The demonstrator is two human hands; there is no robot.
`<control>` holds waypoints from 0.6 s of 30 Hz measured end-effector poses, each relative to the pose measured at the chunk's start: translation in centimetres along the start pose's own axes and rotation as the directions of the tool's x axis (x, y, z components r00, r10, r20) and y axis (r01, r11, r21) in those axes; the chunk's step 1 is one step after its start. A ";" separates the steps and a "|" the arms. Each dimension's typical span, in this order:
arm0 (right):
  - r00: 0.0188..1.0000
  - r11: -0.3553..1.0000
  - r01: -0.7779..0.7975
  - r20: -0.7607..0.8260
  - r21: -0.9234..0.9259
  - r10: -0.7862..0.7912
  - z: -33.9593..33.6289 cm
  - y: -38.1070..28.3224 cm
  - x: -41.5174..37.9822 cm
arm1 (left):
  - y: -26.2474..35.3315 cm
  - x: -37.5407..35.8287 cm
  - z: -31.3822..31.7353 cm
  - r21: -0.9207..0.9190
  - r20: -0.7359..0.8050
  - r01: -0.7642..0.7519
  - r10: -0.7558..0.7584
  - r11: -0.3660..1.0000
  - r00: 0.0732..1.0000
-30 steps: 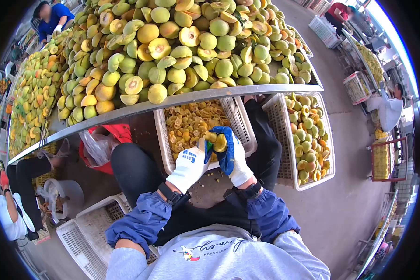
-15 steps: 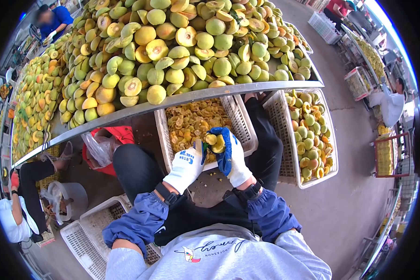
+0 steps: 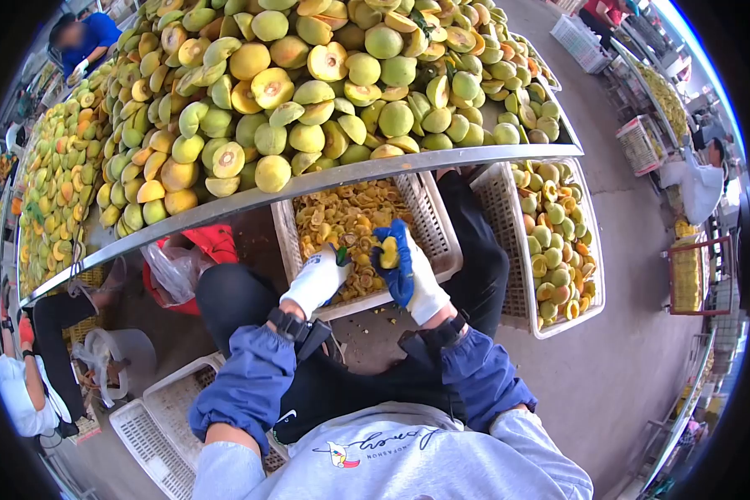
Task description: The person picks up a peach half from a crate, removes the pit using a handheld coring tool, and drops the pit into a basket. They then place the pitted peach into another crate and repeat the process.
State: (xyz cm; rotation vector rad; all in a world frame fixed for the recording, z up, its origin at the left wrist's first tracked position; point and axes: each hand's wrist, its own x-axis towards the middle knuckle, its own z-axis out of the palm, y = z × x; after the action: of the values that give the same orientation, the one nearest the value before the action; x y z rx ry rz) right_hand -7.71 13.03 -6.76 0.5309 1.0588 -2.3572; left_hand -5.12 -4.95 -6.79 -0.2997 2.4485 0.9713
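Observation:
My right hand (image 3: 411, 271), in a white glove with a blue palm, is closed around a yellow piece of peach (image 3: 388, 252). To its left, my left hand (image 3: 318, 279) in a similar glove has its fingers curled. A small dark green object (image 3: 342, 256) shows at those fingertips; its kind is not clear. Both hands are above a white crate (image 3: 287, 250) full of yellow peach scraps (image 3: 350, 212), between my knees. Beyond lies a metal-edged table (image 3: 342, 173) heaped with halved green and yellow peaches (image 3: 308, 137).
On the right stands a white crate (image 3: 517, 283) of peach halves. Left of my knee is a red bag (image 3: 217, 242) with clear plastic inside. A white bucket (image 3: 137, 354) and a white crate (image 3: 150, 442) stand lower left. Co-workers (image 3: 29, 383) sit nearby.
My hands have moved apart; the left has drawn back to the left, away from the peach piece. The right still holds the piece, tilted a little differently.

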 end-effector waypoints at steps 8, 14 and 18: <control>0.954 0.967 -0.180 0.271 0.179 0.128 -1.2 -1.2 0.4 | 3.5 -5.8 -0.3 -0.681 -0.099 -0.087 0.026 0.727 0.995; 0.987 0.992 -0.061 0.154 0.109 0.043 1.6 -1.6 -2.5 | 3.4 -8.4 3.3 -0.375 -0.210 -0.232 0.162 0.897 0.964; 0.969 0.974 -0.125 0.236 0.190 0.078 2.0 -1.4 -3.3 | 3.9 -9.3 3.3 -0.170 -0.297 -0.272 0.214 0.947 0.931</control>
State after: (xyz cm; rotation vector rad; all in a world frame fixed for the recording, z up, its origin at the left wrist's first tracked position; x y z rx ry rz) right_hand -6.19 13.18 -2.95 0.3656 0.6763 -2.3800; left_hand 2.58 0.39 -1.87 -0.2128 2.6843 1.3825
